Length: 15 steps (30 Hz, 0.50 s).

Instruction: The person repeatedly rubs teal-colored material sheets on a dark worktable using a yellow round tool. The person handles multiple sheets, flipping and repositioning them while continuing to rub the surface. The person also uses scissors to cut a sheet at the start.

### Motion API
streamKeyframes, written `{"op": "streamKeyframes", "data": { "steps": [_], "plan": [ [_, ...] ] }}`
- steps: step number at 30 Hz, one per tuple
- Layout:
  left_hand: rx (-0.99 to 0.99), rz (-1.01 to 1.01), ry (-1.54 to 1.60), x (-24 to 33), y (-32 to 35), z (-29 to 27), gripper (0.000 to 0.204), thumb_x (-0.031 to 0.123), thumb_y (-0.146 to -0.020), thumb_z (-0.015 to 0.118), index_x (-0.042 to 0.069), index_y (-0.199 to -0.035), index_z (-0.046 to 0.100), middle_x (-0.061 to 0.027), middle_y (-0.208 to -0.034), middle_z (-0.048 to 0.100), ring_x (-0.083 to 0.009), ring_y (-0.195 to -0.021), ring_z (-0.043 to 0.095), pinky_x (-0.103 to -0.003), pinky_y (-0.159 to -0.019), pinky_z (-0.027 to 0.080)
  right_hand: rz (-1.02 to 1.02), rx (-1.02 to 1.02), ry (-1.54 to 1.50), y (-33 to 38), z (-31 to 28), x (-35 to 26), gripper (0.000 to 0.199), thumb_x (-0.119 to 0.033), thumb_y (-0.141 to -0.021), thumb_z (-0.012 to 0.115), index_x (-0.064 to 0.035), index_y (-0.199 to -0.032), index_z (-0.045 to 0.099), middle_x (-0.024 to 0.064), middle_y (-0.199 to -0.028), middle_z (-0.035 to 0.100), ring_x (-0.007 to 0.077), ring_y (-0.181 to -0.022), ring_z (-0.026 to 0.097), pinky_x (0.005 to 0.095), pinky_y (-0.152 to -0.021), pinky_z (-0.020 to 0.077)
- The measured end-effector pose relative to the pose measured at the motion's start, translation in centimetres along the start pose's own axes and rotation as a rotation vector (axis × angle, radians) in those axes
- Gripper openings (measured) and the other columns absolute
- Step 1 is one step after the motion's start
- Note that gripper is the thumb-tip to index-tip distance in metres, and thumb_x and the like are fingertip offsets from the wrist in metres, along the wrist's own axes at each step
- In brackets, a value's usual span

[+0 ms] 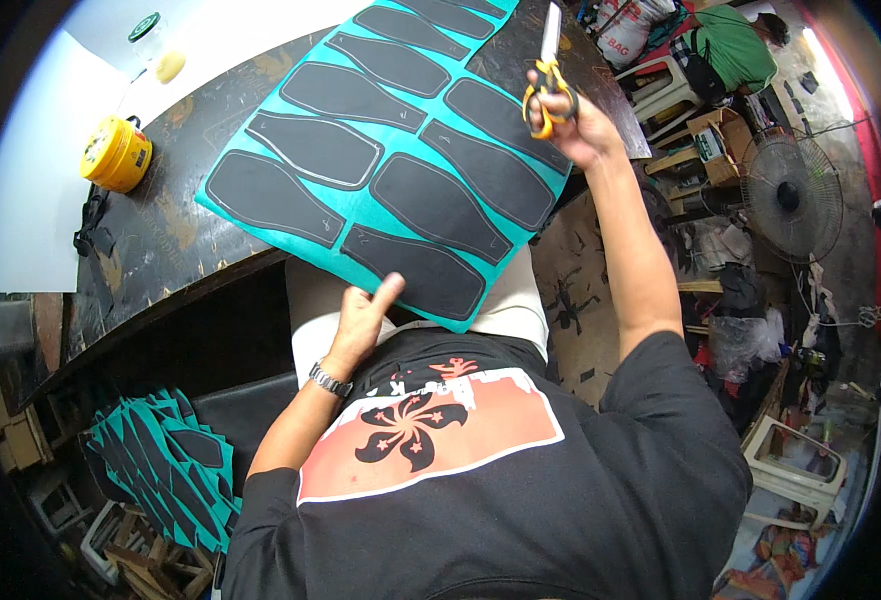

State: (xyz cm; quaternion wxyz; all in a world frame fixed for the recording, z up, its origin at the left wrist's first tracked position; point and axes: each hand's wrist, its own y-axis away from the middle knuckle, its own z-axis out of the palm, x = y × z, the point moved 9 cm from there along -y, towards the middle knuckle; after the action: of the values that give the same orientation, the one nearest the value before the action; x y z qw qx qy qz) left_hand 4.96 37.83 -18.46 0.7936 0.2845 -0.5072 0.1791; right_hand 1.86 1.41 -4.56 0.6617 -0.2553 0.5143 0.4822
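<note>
A teal sheet (pixel 366 218) with several black sole-shaped pieces on it lies across the dark table, its near corner hanging over my lap. My left hand (pixel 363 318) is at the sheet's near edge, thumb on top of a black piece (pixel 426 275) and fingers tucked beneath. Raised over the sheet's right side, my right hand (pixel 583 128) is closed round the yellow-and-black handles of a pair of scissors (pixel 549 75). The blades point away from me, clear of the sheet, and look closed together.
A yellow tub (pixel 117 153) stands on the dark table (pixel 186 120) at the left, near a jar with a green lid (pixel 148 30). Below left is a stack of similar teal sheets (pixel 166 465). A fan (pixel 789 195), plastic stools (pixel 796 470) and clutter fill the floor at right.
</note>
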Motion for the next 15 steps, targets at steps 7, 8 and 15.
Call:
{"op": "streamKeyframes", "data": {
  "steps": [7, 8, 15],
  "plan": [
    [0.137, 0.044, 0.022, 6.3, 1.2, -7.6, 0.03, 0.02, -0.099, 0.067, 0.001, -0.121, 0.066, -0.0065, -0.111, 0.071, -0.0138, -0.095, 0.068, -0.029, -0.082, 0.056, 0.098, 0.027, 0.145, 8.9, 0.0, 2.7, 0.058, -0.009, -0.086, 0.072, -0.0054, -0.14, 0.051, 0.0066, -0.085, 0.065, 0.015, -0.065, 0.064, 0.0236, -0.053, 0.0465],
    [0.146, 0.137, 0.067, 8.4, 1.7, -9.3, 0.031, 0.021, -0.099, 0.067, 0.001, -0.122, 0.065, -0.0055, -0.11, 0.071, -0.0121, -0.093, 0.067, -0.027, -0.082, 0.055, 0.144, 0.054, 0.196, 9.7, -0.1, 3.2, 0.058, -0.009, -0.086, 0.071, -0.0038, -0.14, 0.051, 0.0065, -0.084, 0.064, 0.0144, -0.063, 0.061, 0.0234, -0.056, 0.0468],
    [0.852, 0.589, -1.313, 20.4, 9.6, -9.5, 0.071, 0.014, -0.084, 0.079, 0.006, -0.146, 0.047, -0.0186, -0.122, 0.061, -0.034, -0.119, 0.056, -0.043, -0.104, 0.044, 0.331, -0.037, 0.174, 10.8, 4.1, 8.5, 0.042, -0.022, -0.09, 0.079, -0.0044, -0.121, 0.056, 0.0026, -0.076, 0.062, 0.0083, -0.056, 0.058, 0.0206, -0.047, 0.0471]
  ]
}}
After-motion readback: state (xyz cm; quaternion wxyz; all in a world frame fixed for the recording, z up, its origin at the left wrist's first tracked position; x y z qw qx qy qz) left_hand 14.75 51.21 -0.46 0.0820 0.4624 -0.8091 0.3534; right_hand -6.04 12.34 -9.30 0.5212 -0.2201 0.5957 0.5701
